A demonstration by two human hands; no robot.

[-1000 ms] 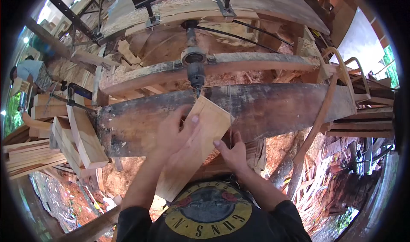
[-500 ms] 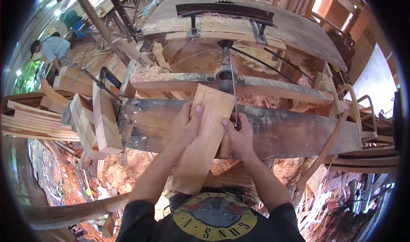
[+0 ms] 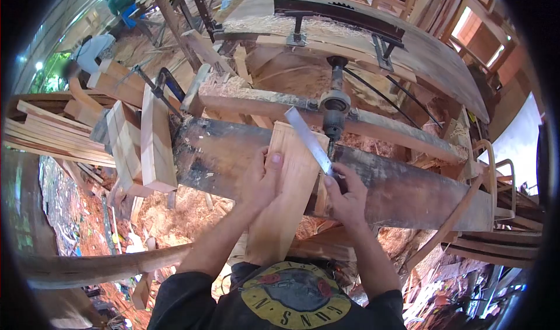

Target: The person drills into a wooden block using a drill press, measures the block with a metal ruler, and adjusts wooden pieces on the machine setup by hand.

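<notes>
A pale wooden board [image 3: 291, 184] slants up from my body toward the dark beam. My left hand [image 3: 263, 178] grips its left edge, thumb on the face. In my right hand [image 3: 347, 195] is what looks like a try square [image 3: 308, 140], its flat steel blade lying diagonally across the upper right of the board's face. The fingers hide most of its handle. Just beyond the board's top right corner is a metal drill chuck [image 3: 334, 122] on a shaft.
The dark beam [image 3: 402, 181] crosses in front of me. Thick wood blocks [image 3: 156, 146] and a clamp [image 3: 156, 90] are at left. A saw table [image 3: 434, 53] with a toothed blade stands beyond. Another person [image 3: 93, 53] bends over at far left.
My right hand has swung the steel blade from upright, edge-on beside the board to flat across its face. The view has shifted, so the surroundings sit lower and further right.
</notes>
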